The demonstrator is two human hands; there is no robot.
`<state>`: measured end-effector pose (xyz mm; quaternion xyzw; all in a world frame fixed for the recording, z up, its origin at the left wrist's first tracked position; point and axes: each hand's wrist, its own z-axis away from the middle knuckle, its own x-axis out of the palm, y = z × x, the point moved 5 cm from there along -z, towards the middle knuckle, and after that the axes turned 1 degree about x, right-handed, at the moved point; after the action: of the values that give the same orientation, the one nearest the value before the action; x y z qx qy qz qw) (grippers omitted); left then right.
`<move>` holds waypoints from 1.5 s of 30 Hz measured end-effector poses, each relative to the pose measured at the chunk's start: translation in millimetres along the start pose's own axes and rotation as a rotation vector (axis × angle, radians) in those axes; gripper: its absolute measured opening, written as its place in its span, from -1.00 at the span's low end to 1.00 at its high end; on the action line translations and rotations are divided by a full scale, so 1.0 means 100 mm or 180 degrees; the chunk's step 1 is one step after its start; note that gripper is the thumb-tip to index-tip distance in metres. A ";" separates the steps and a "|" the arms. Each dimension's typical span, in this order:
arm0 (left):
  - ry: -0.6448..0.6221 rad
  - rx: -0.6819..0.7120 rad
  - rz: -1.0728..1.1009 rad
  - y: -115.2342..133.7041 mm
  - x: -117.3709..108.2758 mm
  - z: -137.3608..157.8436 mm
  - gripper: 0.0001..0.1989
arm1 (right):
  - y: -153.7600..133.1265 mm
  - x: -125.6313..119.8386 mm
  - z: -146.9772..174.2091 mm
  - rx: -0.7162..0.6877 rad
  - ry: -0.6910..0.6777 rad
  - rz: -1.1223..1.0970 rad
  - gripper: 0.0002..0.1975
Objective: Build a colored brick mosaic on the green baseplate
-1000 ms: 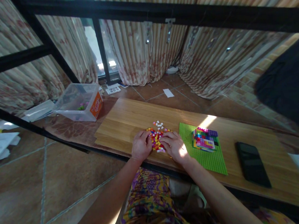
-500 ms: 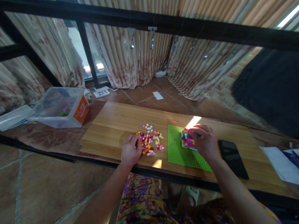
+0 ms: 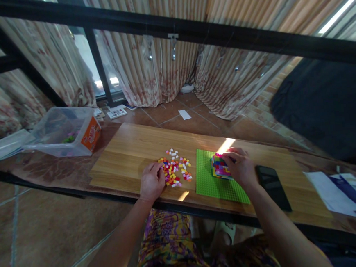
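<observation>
The desk (image 3: 35, 169) is long and low, its top brown with a darker leafy pattern toward the left end, its near edge black. Along its middle lies a wood-grain board (image 3: 130, 149) bearing three things: loose toy bricks (image 3: 171, 173) scattered around its centre, a green studded baseplate (image 3: 204, 172) to their right, and a black smartphone (image 3: 273, 187) nearer the right end. A clear plastic bin (image 3: 91, 134) stands beyond the board's left edge — white papers (image 3: 6, 145) beside it — and more paper sheets (image 3: 330, 193) lie at the desk's right end.
</observation>
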<state>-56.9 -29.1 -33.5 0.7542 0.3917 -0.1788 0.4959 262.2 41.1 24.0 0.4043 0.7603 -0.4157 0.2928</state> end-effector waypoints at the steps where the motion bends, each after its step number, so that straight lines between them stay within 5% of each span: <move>1: -0.0001 0.0005 0.0002 0.00 0.00 0.00 -0.80 | 0.00 0.00 0.00 0.0009 -0.0002 -0.0015 -0.76; 12: -0.0067 -0.0020 0.0024 0.02 -0.01 0.00 -0.79 | 0.14 0.01 -0.03 0.0773 0.0151 -0.0486 -0.72; 28: -0.0081 -0.0059 -0.0014 0.01 -0.01 0.00 -0.79 | 0.23 0.23 -0.06 0.1574 -0.0505 -0.0515 -0.64; 38: -0.0089 -0.0064 0.0029 0.02 -0.01 0.01 -0.80 | 0.14 0.17 -0.05 0.1047 -0.0390 -0.0016 -0.64; 42: -0.0065 -0.0108 0.0060 0.02 -0.01 0.01 -0.79 | -0.22 0.10 0.00 0.0174 0.0259 0.0165 -0.68; 45: -0.0058 -0.0135 0.0078 0.02 0.00 0.02 -0.79 | -0.60 0.24 0.09 -0.0447 0.0139 -0.0248 -0.75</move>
<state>-55.7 -31.0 -32.9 0.7466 0.3816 -0.1713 0.5174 200.2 22.9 24.8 0.3619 0.8089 -0.3635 0.2873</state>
